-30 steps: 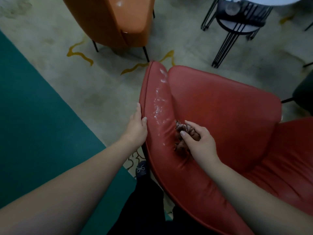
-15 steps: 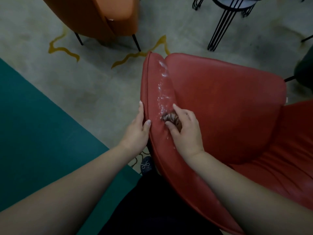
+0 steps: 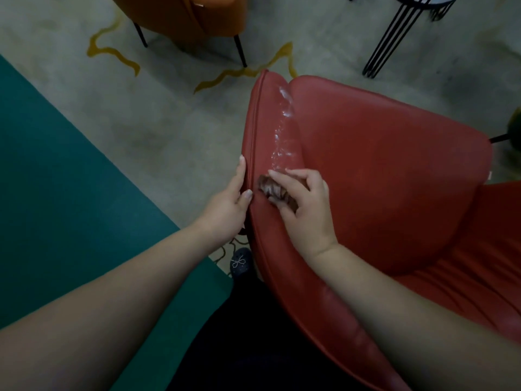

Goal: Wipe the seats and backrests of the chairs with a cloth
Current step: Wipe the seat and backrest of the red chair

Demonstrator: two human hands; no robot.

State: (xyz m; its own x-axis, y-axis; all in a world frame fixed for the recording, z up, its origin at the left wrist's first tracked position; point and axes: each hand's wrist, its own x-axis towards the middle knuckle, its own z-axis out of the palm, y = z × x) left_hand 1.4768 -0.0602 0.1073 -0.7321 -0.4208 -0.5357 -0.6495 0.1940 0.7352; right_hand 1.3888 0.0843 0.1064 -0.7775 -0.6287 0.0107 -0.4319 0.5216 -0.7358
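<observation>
A red leather chair (image 3: 380, 170) fills the right half of the view, seen from behind its backrest. My left hand (image 3: 225, 204) rests on the backrest's outer left edge, fingers straight along the seam and thumb on the front. My right hand (image 3: 304, 204) grips a crumpled brownish cloth (image 3: 272, 189) and presses it against the top rim of the backrest. A glossy wet streak (image 3: 282, 134) runs up the rim beyond the cloth. An orange chair (image 3: 183, 15) stands farther off at the top.
A black wire-legged side table (image 3: 400, 32) stands at the top right. A dark chair's edge (image 3: 514, 131) shows at the far right. Teal carpet (image 3: 56, 193) covers the left, beige carpet with yellow squiggles lies ahead. My dark shoe (image 3: 241, 262) is by the chair.
My right hand slid the cloth from the inner side of the backrest up onto its rim, closer to my left hand. The view tilted slightly down.
</observation>
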